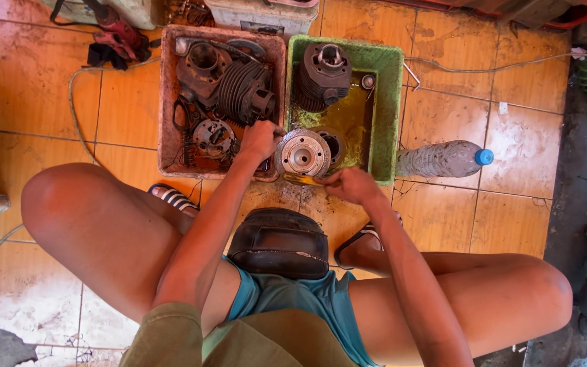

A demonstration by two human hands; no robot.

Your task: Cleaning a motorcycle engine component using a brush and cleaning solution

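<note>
Two hands are holding a round, ridged metal part (302, 154) over the green tub (390, 109). Left hand (259, 139) is gripping its edge; right hand (351, 185) is hiding a yellowish tool (301, 180).

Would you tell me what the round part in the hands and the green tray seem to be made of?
Round part: apparently bare cast metal, judging by its dull grey sheen and machined rings. Green tray: probably moulded plastic, with thick, rounded, stained walls.
</note>
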